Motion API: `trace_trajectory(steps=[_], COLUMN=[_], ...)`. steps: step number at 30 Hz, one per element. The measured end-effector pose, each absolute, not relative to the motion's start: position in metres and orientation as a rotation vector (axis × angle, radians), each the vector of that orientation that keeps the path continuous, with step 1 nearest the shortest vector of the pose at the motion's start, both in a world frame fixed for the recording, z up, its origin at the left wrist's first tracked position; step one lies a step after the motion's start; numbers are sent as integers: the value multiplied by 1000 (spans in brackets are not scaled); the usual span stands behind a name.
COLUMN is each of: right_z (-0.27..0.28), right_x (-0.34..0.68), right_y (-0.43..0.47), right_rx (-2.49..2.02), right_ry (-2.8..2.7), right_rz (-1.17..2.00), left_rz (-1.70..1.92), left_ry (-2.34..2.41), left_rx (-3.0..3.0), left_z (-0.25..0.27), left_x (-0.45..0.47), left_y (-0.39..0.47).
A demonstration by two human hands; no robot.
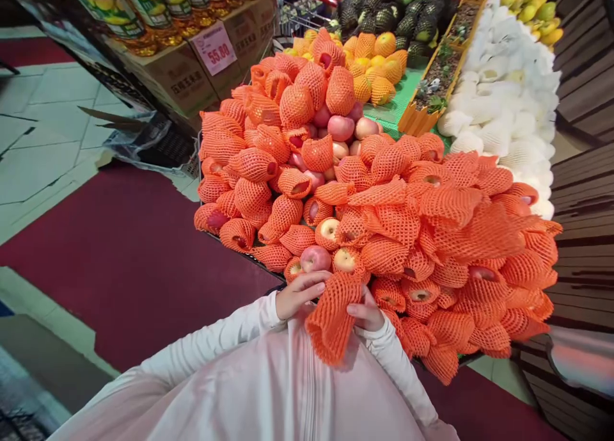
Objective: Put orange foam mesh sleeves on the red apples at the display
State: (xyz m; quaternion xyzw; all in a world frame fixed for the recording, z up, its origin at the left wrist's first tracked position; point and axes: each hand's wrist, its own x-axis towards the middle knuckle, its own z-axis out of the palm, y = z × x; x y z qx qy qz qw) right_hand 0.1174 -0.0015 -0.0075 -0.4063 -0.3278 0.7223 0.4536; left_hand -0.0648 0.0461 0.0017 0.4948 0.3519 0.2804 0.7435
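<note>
Seemingly, we are handling one foam net (pixel 334 319) two-handed.
Our left hand (pixel 303 294), loosely curved, holds one side; our right hand (pixel 367 310) bends partway round the other (whether fruit hides inside, we cannot tell). It sits before our jacket (pixel 268 377), near a bare apple (pixel 315 259); the next move likely calls for a light touch.

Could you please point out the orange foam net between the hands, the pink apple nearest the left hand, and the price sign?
Orange foam net (pixel 334 316): head view, mesh side.
Pink apple (pixel 315 259): head view, visible skin.
Price sign (pixel 214 48): head view, printed face.
</note>
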Motion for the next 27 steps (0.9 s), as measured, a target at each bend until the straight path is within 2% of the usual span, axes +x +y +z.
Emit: trace_trajectory(steps=[5,10,14,19,23,27], right_z=[-7,-17,-35,-41,-38,-41], right_x=[128,115,87,56,34,14], right_y=[25,30,32,45,58,59], right_rx=[-1013,-1156,-1437,-1816,-2143,-2351], right_ry=[-829,-726,-762,-1095,-1225,-1106], right_rz=[1833,1778,1340,712,384,210], left_rz=[731,603,590,515,359,166], left_ry=[776,697,838,1245,1277,1262], left_rx=[819,492,707,1406,1649,1848], left_z=[2,-3,-21,-49,-55,-49], left_x=[-70,-89,-97,-107,-117,-123], left_y=[47,59,83,120,141,143])
